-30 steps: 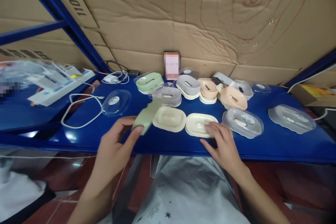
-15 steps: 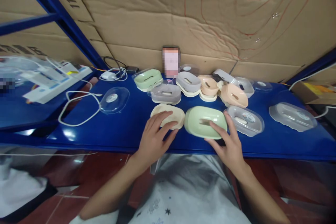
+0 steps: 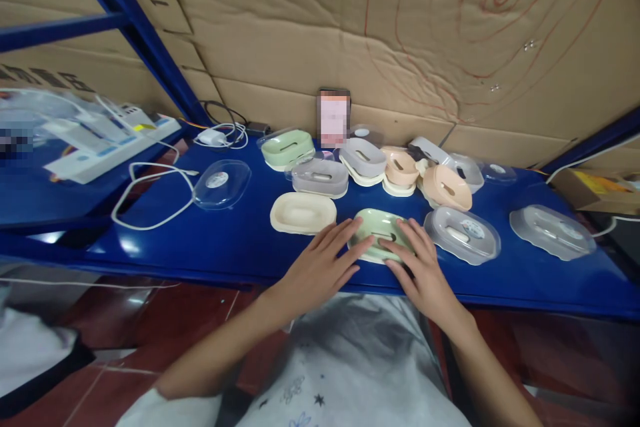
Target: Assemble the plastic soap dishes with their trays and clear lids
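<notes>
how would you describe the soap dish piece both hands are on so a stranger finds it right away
On the blue shelf, look at the front edge nearest the person. The green soap dish lies there under the left hand and right hand; its left neighbour is cream, its right one clear.

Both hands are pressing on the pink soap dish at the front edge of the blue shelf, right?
Not pink: the head view shows both hands, left hand and right hand, pressing on a green soap dish at the front edge of the blue shelf.
</notes>
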`<state>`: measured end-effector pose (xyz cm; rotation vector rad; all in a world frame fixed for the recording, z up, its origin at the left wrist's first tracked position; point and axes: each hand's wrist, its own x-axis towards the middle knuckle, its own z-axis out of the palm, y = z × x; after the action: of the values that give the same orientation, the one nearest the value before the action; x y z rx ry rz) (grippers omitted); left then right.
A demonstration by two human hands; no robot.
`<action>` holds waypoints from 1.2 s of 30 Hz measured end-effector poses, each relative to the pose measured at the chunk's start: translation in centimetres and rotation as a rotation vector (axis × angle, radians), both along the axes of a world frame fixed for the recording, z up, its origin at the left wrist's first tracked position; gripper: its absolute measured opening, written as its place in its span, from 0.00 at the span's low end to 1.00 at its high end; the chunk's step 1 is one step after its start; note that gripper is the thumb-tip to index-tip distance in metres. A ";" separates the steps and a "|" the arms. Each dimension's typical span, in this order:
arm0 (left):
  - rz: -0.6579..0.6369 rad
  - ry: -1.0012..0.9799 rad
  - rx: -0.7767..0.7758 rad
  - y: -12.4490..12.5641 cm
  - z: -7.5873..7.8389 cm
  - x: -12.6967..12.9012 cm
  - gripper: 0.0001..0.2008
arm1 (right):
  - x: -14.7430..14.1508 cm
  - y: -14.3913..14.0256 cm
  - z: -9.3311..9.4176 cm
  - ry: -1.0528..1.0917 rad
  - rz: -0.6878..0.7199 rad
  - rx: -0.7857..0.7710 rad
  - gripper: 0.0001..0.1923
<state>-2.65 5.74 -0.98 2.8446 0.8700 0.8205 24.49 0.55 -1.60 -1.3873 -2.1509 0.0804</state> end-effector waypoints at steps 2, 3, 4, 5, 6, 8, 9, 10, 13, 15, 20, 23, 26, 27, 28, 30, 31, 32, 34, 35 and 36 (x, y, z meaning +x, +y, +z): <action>-0.018 0.022 0.003 0.1 -0.2 0.2 0.23 | 0.0 0.1 0.0 -0.004 0.064 -0.001 0.20; -0.015 0.019 -0.002 0.1 -0.2 0.1 0.20 | 0.0 0.1 0.0 -0.014 0.087 0.009 0.20; -0.012 0.012 -0.009 0.2 -0.3 0.1 0.18 | 0.0 0.1 0.0 -0.031 0.102 0.022 0.20; -0.007 0.004 -0.012 0.2 -0.3 0.0 0.15 | 0.0 0.0 -0.1 -0.052 0.112 0.035 0.20; -0.002 0.000 -0.016 0.2 -0.3 0.0 0.14 | -0.1 0.0 -0.1 -0.071 0.119 0.044 0.20; 0.002 -0.004 -0.023 0.2 -0.3 -0.1 0.12 | -0.1 0.0 -0.2 -0.103 0.129 0.049 0.20; 0.001 -0.008 -0.024 0.1 -0.3 -0.1 0.12 | -0.2 0.0 -0.2 -0.114 0.133 0.045 0.21; -0.005 -0.013 -0.024 0.1 -0.3 -0.1 0.12 | -0.2 0.0 -0.3 -0.122 0.136 0.039 0.21; 0.006 -0.053 -0.007 0.1 0.3 -0.7 0.14 | -0.2 0.1 -0.2 -0.136 0.138 0.028 0.21; 0.091 -0.099 0.037 0.8 1.1 -1.6 0.16 | -0.2 0.0 -0.1 -0.135 0.131 0.032 0.20; 0.428 -0.079 0.060 6.9 3.2 -4.3 0.27 | -0.2 -0.1 -0.1 -0.132 0.118 0.056 0.20; 0.527 -0.003 -0.051 11.7 3.3 -4.8 0.32 | -0.2 -0.1 -0.1 -0.140 0.116 0.071 0.20; 0.516 0.018 -0.163 14.2 3.1 -4.6 0.25 | -0.3 -0.2 -0.1 -0.144 0.086 0.065 0.20; 0.496 -0.002 -0.160 14.2 3.1 -4.5 0.23 | -0.3 -0.2 -0.1 -0.139 0.073 0.054 0.22; 0.471 -0.033 -0.131 13.8 3.2 -4.5 0.22 | -0.4 -0.3 -0.1 -0.127 0.058 0.041 0.25; 0.396 -0.099 -0.039 11.8 3.7 -4.2 0.22 | -0.4 -0.4 -0.2 -0.073 0.016 0.020 0.34; 0.329 -0.115 0.000 10.4 3.9 -4.0 0.22 | -0.4 -0.5 -0.3 -0.033 -0.008 0.020 0.39; 0.237 -0.112 0.007 8.9 4.0 -3.7 0.23 | -0.3 -0.6 -0.3 0.012 -0.030 0.030 0.44; -0.005 -0.048 -0.042 6.1 4.0 -2.8 0.25 | -0.2 -0.7 -0.5 0.087 -0.047 0.053 0.48; -0.114 -0.012 -0.068 4.9 3.8 -2.2 0.25 | -0.1 -0.7 -0.5 0.104 -0.037 0.054 0.48; -0.171 0.004 -0.088 4.1 3.6 -1.7 0.26 | -0.1 -0.6 -0.5 0.105 -0.018 0.044 0.47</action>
<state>-4.33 9.80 2.58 2.7955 0.6348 0.7375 24.41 -0.09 -2.10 -1.3474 -2.0416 0.0963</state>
